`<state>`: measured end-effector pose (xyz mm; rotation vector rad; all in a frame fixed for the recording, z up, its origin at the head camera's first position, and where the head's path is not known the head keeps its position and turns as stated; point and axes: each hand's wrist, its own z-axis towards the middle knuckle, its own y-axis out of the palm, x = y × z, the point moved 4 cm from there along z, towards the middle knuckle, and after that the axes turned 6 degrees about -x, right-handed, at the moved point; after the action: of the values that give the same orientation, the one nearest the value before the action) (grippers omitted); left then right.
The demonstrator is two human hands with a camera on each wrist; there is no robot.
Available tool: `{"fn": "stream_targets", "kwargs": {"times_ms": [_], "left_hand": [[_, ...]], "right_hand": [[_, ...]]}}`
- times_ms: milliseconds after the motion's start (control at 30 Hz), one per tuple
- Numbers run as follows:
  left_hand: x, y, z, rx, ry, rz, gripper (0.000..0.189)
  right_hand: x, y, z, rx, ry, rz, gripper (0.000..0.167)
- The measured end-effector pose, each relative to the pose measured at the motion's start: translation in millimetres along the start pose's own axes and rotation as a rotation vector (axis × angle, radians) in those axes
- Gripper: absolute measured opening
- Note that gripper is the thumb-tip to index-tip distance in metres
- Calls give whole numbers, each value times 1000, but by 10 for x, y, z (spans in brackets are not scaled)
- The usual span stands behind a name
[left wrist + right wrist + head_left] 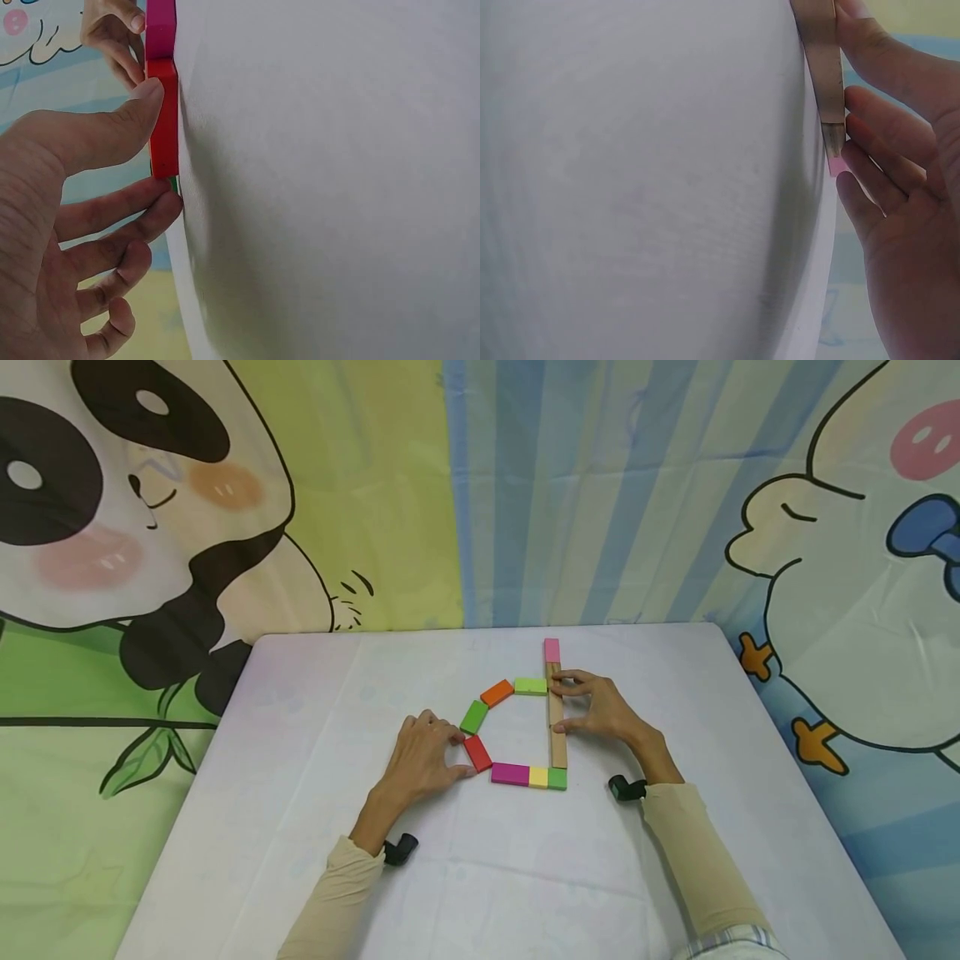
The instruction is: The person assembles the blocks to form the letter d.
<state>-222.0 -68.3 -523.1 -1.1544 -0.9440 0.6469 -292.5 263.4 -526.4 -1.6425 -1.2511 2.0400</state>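
Observation:
Coloured wooden blocks lie on the table in an outline shaped like the letter d. My left hand (423, 756) pinches a red block (477, 753) at its lower left; in the left wrist view the thumb lies on the red block (165, 120) and the index fingertip is at its end. My right hand (603, 703) touches the side of an upright line of natural wood blocks (557, 710) with its thumb and fingertips, the fingers fairly straight. A pink block (552, 650) tops that line. Green (474, 717), orange (497, 693) and light green (530, 687) blocks form the upper curve.
Along the bottom run a purple block (510, 774), a yellow block (538, 777) and a small green block (557, 779). The table (360, 668) has a white cover. Cartoon-printed cloth (390, 485) hangs behind it and at the sides.

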Motion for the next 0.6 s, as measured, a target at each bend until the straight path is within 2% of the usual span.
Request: {"fn": "stream_targets", "kwargs": {"times_ms": [600], "left_hand": [[-71, -42, -20, -20, -23, -16, 53]], "right_hand": [[-39, -18, 12, -41, 17, -36, 82]]}}
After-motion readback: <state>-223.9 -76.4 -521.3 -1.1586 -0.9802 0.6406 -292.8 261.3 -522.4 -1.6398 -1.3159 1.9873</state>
